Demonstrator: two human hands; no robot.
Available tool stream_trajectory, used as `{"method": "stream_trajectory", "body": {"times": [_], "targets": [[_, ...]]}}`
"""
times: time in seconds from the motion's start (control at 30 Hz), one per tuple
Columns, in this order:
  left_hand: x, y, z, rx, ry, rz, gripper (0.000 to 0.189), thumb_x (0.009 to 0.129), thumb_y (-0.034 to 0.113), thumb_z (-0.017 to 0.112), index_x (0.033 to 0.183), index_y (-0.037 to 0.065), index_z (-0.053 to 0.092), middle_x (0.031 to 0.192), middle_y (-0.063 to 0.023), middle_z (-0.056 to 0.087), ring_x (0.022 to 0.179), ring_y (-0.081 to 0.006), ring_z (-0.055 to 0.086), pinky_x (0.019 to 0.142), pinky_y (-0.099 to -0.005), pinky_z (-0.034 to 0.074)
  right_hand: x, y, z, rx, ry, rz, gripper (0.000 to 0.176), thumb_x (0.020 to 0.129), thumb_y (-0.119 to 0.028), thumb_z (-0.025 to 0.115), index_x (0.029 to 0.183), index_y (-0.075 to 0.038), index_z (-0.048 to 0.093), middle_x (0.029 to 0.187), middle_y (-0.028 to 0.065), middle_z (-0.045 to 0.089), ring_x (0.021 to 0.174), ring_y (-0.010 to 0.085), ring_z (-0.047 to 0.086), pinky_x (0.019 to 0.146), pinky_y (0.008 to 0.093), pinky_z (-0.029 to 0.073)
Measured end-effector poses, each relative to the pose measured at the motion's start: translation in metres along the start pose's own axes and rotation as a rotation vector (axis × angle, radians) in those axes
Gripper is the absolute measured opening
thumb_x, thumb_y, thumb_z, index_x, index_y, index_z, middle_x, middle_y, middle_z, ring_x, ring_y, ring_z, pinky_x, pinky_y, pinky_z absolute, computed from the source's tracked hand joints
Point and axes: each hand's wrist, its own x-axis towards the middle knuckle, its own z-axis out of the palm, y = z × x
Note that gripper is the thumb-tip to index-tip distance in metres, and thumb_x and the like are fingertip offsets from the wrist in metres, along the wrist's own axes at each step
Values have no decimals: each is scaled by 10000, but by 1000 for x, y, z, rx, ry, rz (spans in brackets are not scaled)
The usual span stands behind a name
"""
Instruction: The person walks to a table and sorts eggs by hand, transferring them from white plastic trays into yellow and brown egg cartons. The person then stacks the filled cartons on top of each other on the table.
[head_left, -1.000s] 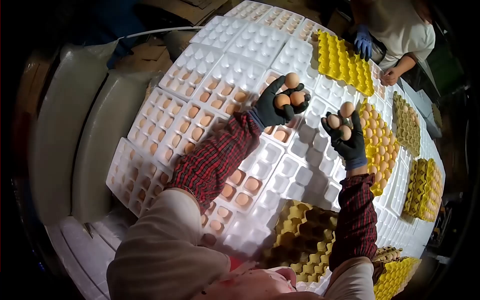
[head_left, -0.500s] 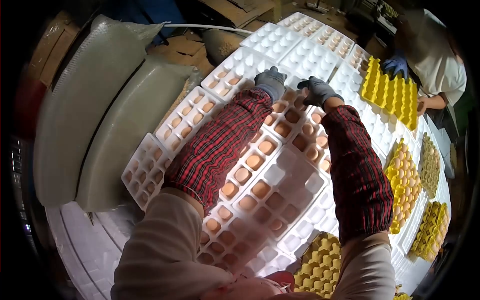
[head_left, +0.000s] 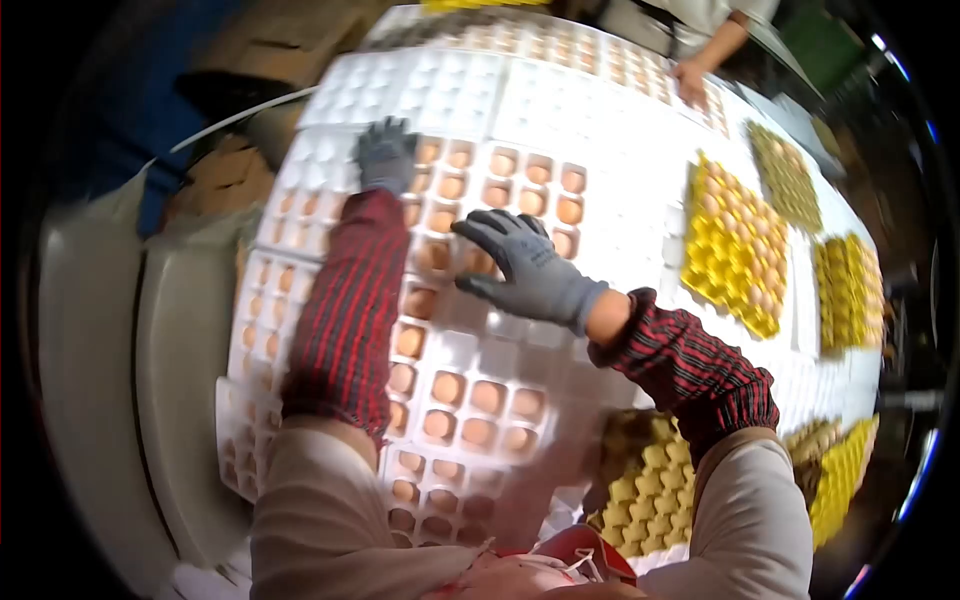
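Note:
My left hand [head_left: 387, 158], in a grey work glove, is over the far left part of a white foam egg tray, its fingers spread and nothing in them. Brown eggs [head_left: 452, 187] sit in the tray's square pockets just right of it. Closer to me, my right hand [head_left: 525, 262], gloved the same way, hovers over the tray with thumb and fingers apart. A brown egg [head_left: 480, 262] lies between its thumb and fingertips, seemingly still in its pocket. In front of me another white foam tray [head_left: 480, 355] has eggs in its near pockets and bare pockets at its far side.
Yellow egg trays [head_left: 735, 245] with eggs stand at the right, and a stack of pulp trays [head_left: 650, 485] is near my right arm. White sacks [head_left: 90, 370] line the left side. A co-worker's hand [head_left: 690, 82] rests at the table's far edge.
My view has turned to the right. My right hand has come back toward me, away from my left hand. The co-worker's yellow tray now shows only at the top edge.

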Motion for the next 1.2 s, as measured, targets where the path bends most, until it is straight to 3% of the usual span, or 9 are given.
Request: {"method": "stream_trajectory", "body": {"times": [0.23,0.33,0.4,0.5,0.77,0.9,1.03,1.1,1.2], "targets": [[-8,48,-39,117,40,-7,468,962,369,583,1394,198,531,1464,-126,478,1374,-328,421,1132,-512,323,-270,100,-129,-224,660,611,328,832,-84,710,1158,-68,685,1132,176,667,1085,356,626,930,423,508],[-7,170,-72,-703,209,348,349,902,197,698,1229,88,645,1192,-152,661,1090,-330,641,933,-386,512,-357,160,-168,-505,626,784,388,813,-64,673,1200,-97,668,1158,165,664,1083,375,621,936,433,511],[-39,291,-127,-1157,-282,400,341,881,237,730,1177,78,670,1060,-122,696,917,-263,690,828,-359,540,-379,187,-181,-472,506,776,412,799,-72,668,1209,-116,658,1196,133,656,1092,370,619,933,429,514],[-83,435,-170,-912,-327,794,446,868,361,716,1235,124,625,1060,-103,657,929,-264,682,792,-399,547,-385,183,-208,-274,158,865,394,799,-79,676,1189,-128,655,1185,124,653,1089,366,618,937,424,514],[-110,578,-157,-424,-410,861,479,804,324,746,1211,134,579,1067,-120,645,1001,-298,659,796,-439,537,-408,209,-204,-299,386,804,429,760,-149,787,1159,-120,632,1103,115,662,1016,337,645,907,403,523],[-90,563,-150,-1191,-458,523,475,789,247,734,1231,153,588,1074,-129,643,1053,-300,641,858,-431,518,-418,219,-208,954,1208,735,334,802,-215,805,1069,-85,652,970,26,652,920,125,631,749,301,551],[-105,598,-176,-765,-305,796,259,884,248,615,1115,144,671,1068,-112,653,1020,-313,658,818,-438,522,-392,249,-221,-473,364,783,432,735,-298,817,1099,-118,667,1149,122,640,980,285,682,830,405,563],[-124,634,-169,-195,-335,820,192,888,245,596,1045,183,687,1046,-79,669,928,-313,686,724,-474,529,-364,226,-235,-534,84,966,489,693,-311,810,1141,-180,664,1189,148,625,1028,343,664,892,442,538],[-129,637,-162,-351,-287,758,165,851,278,636,995,209,677,1010,-64,692,882,-317,699,669,-492,526,-370,232,-231,-542,122,920,507,707,-317,811,1161,-153,653,1153,148,647,1012,332,672,879,426,547]]}}
